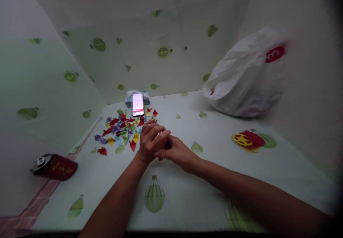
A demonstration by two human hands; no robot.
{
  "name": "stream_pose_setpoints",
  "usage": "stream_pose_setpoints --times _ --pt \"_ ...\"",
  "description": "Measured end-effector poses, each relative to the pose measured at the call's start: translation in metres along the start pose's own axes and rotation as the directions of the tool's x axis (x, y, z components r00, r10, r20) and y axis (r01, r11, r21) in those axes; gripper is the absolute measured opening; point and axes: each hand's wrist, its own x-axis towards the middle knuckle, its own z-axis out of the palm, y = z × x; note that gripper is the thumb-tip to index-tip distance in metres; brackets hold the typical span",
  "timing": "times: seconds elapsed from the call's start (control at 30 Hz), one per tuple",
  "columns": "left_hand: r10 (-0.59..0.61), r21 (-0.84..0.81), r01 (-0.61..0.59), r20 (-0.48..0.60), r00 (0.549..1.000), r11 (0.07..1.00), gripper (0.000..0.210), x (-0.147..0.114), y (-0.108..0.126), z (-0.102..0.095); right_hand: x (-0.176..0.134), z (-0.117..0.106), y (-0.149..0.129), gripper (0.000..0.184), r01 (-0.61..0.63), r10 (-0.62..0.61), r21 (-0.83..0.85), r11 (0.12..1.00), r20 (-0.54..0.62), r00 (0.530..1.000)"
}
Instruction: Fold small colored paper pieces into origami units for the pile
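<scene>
My left hand (151, 141) and my right hand (177, 153) meet above the middle of the table. The fingers of both are curled and pressed together, those of the left partly covering those of the right. Whatever they hold, if anything, is hidden between them; only a dark gap shows there. Just beyond my left hand lies a loose pile of small folded paper pieces (123, 132) in red, purple, yellow, green and blue, some shaped like cranes. A phone (138, 104) with a lit screen leans upright behind the pile.
A tissue box (128, 103) stands behind the phone. At the left edge a red can (60, 167) lies tilted. On the right are red and yellow paper cut-outs (248, 139), with a bulging white plastic bag (243, 80) behind them. Balloon-patterned walls (139, 66) enclose the table.
</scene>
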Motion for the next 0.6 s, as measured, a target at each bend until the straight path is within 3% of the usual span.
stream_pose_setpoints --times 0.17,0.37,0.47,0.6 --pt "-0.009 -0.032 0.008 -0.015 1.0 0.999 0.011 -0.0001 0.0043 0.0028 -0.002 0.0 0.0006 0.031 0.017 -0.017 0.048 0.999 0.018 1.0" --pt "-0.006 -0.04 0.006 0.003 1.0 0.999 0.012 -0.0008 0.0019 0.0022 -0.0016 0.0 -0.0003 0.025 -0.024 0.022 -0.072 0.997 -0.026 0.999" --pt "0.002 -0.045 -0.002 -0.012 1.0 0.999 0.011 -0.0006 0.0025 0.0022 -0.0027 0.002 0.002 0.032 0.017 -0.017 0.014 1.0 -0.058 0.998" --pt "-0.014 -0.049 0.013 -0.02 1.0 0.999 0.011 0.0015 0.0053 0.0023 -0.0016 -0.0005 0.003 0.031 -0.001 -0.001 0.067 0.998 0.021 1.0"
